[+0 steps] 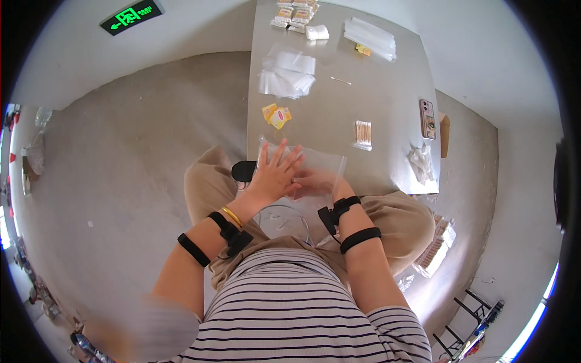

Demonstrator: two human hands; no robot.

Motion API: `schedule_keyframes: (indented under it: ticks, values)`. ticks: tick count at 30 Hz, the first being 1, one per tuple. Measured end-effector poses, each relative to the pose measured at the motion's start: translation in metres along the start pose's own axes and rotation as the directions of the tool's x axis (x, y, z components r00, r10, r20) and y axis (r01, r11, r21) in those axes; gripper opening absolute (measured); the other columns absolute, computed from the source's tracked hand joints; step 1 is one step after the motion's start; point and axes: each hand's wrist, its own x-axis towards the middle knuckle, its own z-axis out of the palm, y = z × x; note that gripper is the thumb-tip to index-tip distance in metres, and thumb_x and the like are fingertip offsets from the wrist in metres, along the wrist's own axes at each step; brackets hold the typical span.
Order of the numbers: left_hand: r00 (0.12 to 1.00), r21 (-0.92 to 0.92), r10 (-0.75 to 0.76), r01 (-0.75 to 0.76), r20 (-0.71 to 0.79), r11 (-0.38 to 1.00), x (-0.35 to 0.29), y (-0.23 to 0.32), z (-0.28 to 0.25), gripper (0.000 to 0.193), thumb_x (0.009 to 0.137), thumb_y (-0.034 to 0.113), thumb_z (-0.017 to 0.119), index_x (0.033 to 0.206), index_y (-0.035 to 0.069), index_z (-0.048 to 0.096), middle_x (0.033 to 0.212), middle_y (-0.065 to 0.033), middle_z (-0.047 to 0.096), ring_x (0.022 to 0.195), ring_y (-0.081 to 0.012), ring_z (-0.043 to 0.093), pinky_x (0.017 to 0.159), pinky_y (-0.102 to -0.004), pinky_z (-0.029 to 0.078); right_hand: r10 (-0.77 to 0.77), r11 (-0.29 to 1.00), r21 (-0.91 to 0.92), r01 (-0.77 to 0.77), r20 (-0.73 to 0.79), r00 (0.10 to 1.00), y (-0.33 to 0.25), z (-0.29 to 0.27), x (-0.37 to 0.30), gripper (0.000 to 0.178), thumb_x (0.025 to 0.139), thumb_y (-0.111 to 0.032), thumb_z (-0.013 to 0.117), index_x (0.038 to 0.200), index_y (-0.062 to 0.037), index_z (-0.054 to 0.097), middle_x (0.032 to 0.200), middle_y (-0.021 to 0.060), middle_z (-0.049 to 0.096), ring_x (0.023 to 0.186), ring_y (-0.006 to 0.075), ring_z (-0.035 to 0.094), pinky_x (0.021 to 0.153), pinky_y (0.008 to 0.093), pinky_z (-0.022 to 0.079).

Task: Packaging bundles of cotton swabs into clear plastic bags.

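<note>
At the near edge of the table, a clear plastic bag (327, 162) lies across both of my hands' area. My left hand (277, 172) rests flat on the bag's left part, fingers spread. Through the film shows my right hand (318, 181), its fingers pointing left and bent toward the left palm, closed on the bag; the left hand hides its fingertips. Just beyond the bag lie yellow-and-white small packets (278, 116). A clear-wrapped bundle of cotton swabs (362, 134) sits to the right of them.
Farther back are a pile of clear bags (288, 74), a stack of long bags (370, 39), wrapped bundles (295, 13) and one loose cotton swab (341, 80). A phone (427, 119) and crumpled plastic (421, 164) lie by the right edge. More bundles (436, 248) stand below, right.
</note>
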Motion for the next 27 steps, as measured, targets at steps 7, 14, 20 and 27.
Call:
schedule_keyframes:
  ticks: [7, 14, 20, 27]
  values:
    - [0.999, -0.047, 0.01, -0.011, -0.031, 0.999, 0.002, 0.002, 0.003, 0.075, 0.081, 0.049, 0.062, 0.143, 0.013, 0.039, 0.154, -0.0032, 0.027, 0.144, -0.0349, 0.017, 0.11, -0.0665, 0.013, -0.271, 0.943, -0.254, 0.215, -0.211, 0.939, -0.013, 0.004, -0.007, 0.057, 0.096, -0.021, 0.058, 0.145, -0.0093, 0.031, 0.139, 0.0099, 0.045, 0.124, 0.0241, 0.049, 0.099, 0.0415, 0.047]
    - [0.999, -0.049, 0.023, -0.024, -0.031, 0.999, 0.004, 0.003, 0.002, 0.07, 0.077, 0.045, 0.066, 0.135, 0.011, 0.048, 0.149, -0.0029, 0.035, 0.143, -0.0322, 0.02, 0.111, -0.0647, 0.013, -0.214, 0.966, -0.215, 0.142, -0.361, 0.908, -0.018, 0.031, -0.004, 0.06, 0.096, -0.019, 0.056, 0.148, -0.0102, 0.025, 0.142, 0.0113, 0.042, 0.127, 0.0254, 0.046, 0.099, 0.0404, 0.046]
    - [0.993, -0.08, 0.024, -0.033, -0.117, 0.996, 0.006, 0.001, 0.013, 0.057, 0.077, 0.043, 0.067, 0.123, 0.011, 0.058, 0.139, -0.0026, 0.046, 0.141, -0.0275, 0.026, 0.115, -0.06, 0.01, -0.223, 0.971, -0.151, 0.185, -0.296, 0.929, -0.003, 0.019, 0.014, 0.056, 0.097, -0.019, 0.053, 0.147, -0.0142, 0.027, 0.137, 0.0072, 0.046, 0.12, 0.0198, 0.052, 0.095, 0.0335, 0.048]
    - [0.993, -0.246, 0.013, -0.041, -0.116, 0.968, 0.0, -0.011, 0.0, 0.052, 0.078, 0.039, 0.068, 0.122, 0.013, 0.057, 0.135, -0.0031, 0.048, 0.14, -0.0252, 0.029, 0.115, -0.059, 0.008, -0.169, 0.981, -0.166, 0.099, -0.488, 0.856, -0.01, 0.041, 0.019, 0.037, 0.096, -0.015, 0.049, 0.132, -0.0082, 0.045, 0.117, 0.0085, 0.06, 0.104, 0.0187, 0.063, 0.08, 0.0316, 0.055]
